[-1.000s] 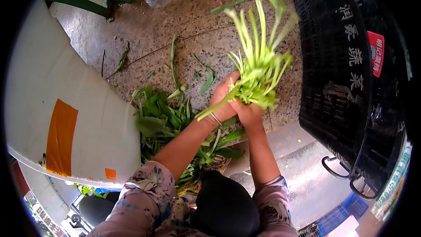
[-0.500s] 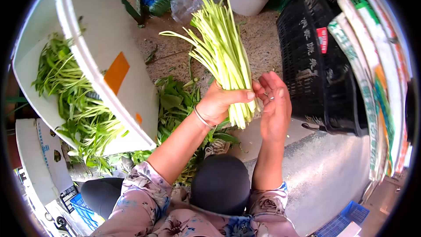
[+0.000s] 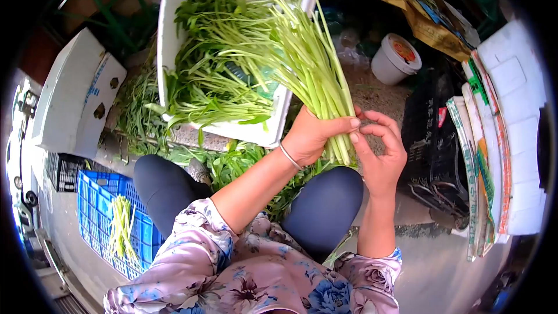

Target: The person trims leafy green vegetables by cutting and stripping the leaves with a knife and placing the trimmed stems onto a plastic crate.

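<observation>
A thick bunch of pale green vegetable stems [image 3: 317,75] is gripped in my left hand [image 3: 311,136], with the thumb pressed across its front. The stems fan out at the top and lean to the left; their lower ends stick out below my fist. My right hand [image 3: 381,154] is at the right edge of the bunch, thumb and fingertips pinched close to my left thumb tip. Whatever lies between those fingertips is too small to make out. Behind the bunch, a white foam box [image 3: 266,132] holds loose leafy greens [image 3: 226,46].
Cut leaves [image 3: 232,166] are heaped on the floor between my knees. At the left stand a blue crate [image 3: 93,197] with another bunch of stems [image 3: 121,227] and a second foam box [image 3: 70,93]. To the right are a black crate [image 3: 427,134], folded sacks [image 3: 485,157] and a white bucket [image 3: 388,64].
The view has swung left, bringing the blue crate's stems into sight. My left hand still grips the bunch. My right hand's fingers have curled from a looser, cupped shape into a pinch.
</observation>
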`<state>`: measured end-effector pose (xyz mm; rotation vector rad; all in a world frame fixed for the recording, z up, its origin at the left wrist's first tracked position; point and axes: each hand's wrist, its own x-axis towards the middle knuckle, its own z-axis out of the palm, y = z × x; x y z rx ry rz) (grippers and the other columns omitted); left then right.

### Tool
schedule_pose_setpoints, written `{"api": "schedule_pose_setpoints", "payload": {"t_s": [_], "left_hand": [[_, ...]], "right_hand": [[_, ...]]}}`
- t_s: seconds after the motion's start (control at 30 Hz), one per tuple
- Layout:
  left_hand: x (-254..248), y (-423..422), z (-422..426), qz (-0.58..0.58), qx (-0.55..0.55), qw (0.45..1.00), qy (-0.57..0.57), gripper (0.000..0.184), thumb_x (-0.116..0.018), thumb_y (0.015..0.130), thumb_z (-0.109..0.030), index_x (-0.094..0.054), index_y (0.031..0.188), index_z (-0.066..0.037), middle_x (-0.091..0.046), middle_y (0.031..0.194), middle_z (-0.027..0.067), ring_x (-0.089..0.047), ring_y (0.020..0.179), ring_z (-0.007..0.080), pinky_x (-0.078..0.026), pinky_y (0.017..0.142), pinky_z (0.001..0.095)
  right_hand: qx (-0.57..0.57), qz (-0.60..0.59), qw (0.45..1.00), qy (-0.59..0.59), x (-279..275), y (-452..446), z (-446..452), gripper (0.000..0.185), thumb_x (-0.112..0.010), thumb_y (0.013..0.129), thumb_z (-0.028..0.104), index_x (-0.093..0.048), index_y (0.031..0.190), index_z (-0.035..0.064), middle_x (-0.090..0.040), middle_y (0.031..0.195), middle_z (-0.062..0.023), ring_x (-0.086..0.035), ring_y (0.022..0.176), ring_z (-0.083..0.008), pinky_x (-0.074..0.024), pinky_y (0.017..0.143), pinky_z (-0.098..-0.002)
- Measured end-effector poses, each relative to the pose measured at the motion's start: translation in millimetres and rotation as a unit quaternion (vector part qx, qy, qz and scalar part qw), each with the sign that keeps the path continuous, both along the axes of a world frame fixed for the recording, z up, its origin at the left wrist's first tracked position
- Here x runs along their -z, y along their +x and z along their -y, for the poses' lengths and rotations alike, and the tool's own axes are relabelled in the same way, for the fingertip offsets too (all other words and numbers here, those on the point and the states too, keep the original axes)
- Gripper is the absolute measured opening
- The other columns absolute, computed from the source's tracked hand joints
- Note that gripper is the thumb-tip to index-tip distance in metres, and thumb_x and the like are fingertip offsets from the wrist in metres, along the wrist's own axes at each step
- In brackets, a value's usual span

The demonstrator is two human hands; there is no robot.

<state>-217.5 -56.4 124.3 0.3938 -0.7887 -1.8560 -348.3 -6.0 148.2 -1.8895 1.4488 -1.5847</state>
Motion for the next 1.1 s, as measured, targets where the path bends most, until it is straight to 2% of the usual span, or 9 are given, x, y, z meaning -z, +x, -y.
{"api": "schedule_pose_setpoints", "payload": {"t_s": [0.33,0.4,0.43,0.53,0.7,0.8,0.93,1.03,1.1], "left_hand": [[26,72,-30,-0.084,-0.163,0.982,0.034,0.042,-0.072,0.063,-0.002,-0.051,0.099,-0.003,-0.058,0.087,0.0056,-0.058,0.077,0.0137,-0.049,0.068,0.0275],[25,86,-33,-0.055,-0.169,0.983,0.038,0.041,-0.072,0.061,-0.002,-0.052,0.097,-0.003,-0.058,0.086,0.0055,-0.057,0.076,0.0123,-0.048,0.068,0.0271],[26,91,-34,0.001,-0.189,0.982,0.028,0.041,-0.072,0.058,-0.005,-0.053,0.095,-0.002,-0.059,0.084,0.0054,-0.056,0.076,0.0128,-0.047,0.069,0.0269],[28,94,-38,0.031,-0.266,0.963,-0.029,0.043,-0.071,0.057,-0.008,-0.054,0.096,-0.001,-0.060,0.082,0.0050,-0.056,0.073,0.0135,-0.046,0.069,0.0269],[41,123,-49,0.187,-0.255,0.944,-0.093,0.043,-0.072,0.058,-0.011,-0.057,0.097,-0.002,-0.061,0.087,0.0051,-0.056,0.079,0.0122,-0.047,0.073,0.0272],[59,117,-55,0.097,-0.301,0.946,-0.072,0.037,-0.073,0.064,-0.010,-0.057,0.096,-0.003,-0.061,0.084,0.0037,-0.057,0.075,0.0132,-0.048,0.070,0.0274],[67,143,-74,0.092,-0.050,0.991,0.077,0.031,-0.071,0.073,-0.014,-0.059,0.100,-0.003,-0.062,0.087,0.0038,-0.057,0.079,0.0108,-0.047,0.070,0.0250],[79,151,-82,0.115,0.048,0.992,-0.007,0.048,-0.069,0.074,-0.013,-0.049,0.115,0.001,-0.054,0.113,0.0112,-0.051,0.104,0.0175,-0.042,0.088,0.0297],[70,162,-96,0.289,0.195,0.937,-0.007,0.058,-0.071,0.074,-0.015,-0.043,0.123,0.001,-0.050,0.121,0.0149,-0.048,0.112,0.0195,-0.040,0.092,0.0311]], "right_hand": [[-0.168,-0.051,0.970,0.170,16,50,-3,0.014,-0.061,0.072,0.000,-0.050,0.081,0.0006,-0.052,0.102,-0.0107,-0.050,0.095,-0.0194,-0.0363,0.090,-0.0325],[-0.196,0.110,0.946,0.233,18,58,3,0.041,-0.069,0.073,0.010,-0.048,0.106,-0.0007,-0.048,0.113,-0.0102,-0.047,0.103,-0.0202,-0.0354,0.092,-0.0319],[-0.209,0.104,0.943,0.235,16,72,5,0.041,-0.069,0.073,0.010,-0.048,0.106,-0.0007,-0.048,0.113,-0.0102,-0.047,0.103,-0.0202,-0.0354,0.092,-0.0319],[-0.250,0.044,0.919,0.302,17,102,6,0.094,-0.080,0.063,0.025,-0.024,0.134,-0.0015,-0.037,0.130,-0.0118,-0.039,0.116,-0.0211,-0.0347,0.094,-0.0299],[-0.287,0.008,0.872,0.397,30,111,10,0.065,-0.074,0.065,0.012,-0.041,0.119,-0.0042,-0.051,0.110,-0.0094,-0.051,0.095,-0.0152,-0.0406,0.082,-0.0271],[-0.278,0.010,0.868,0.412,50,115,8,0.040,-0.066,0.066,0.003,-0.052,0.102,-0.0036,-0.057,0.091,-0.0059,-0.054,0.074,-0.0106,-0.0438,0.066,-0.0232],[-0.289,0.041,0.821,0.492,46,128,2,0.020,-0.058,0.066,-0.001,-0.056,0.086,-0.0018,-0.057,0.072,-0.0052,-0.055,0.061,-0.0116,-0.0439,0.053,-0.0241],[-0.281,0.045,0.824,0.490,54,114,5,0.025,-0.065,0.065,0.006,-0.056,0.088,-0.0016,-0.059,0.074,-0.0049,-0.055,0.060,-0.0104,-0.0442,0.052,-0.0246],[-0.251,-0.098,0.863,0.427,60,99,12,0.034,-0.067,0.062,0.015,-0.056,0.088,-0.0039,-0.060,0.074,-0.0096,-0.057,0.062,-0.0172,-0.0464,0.058,-0.0307]]}}
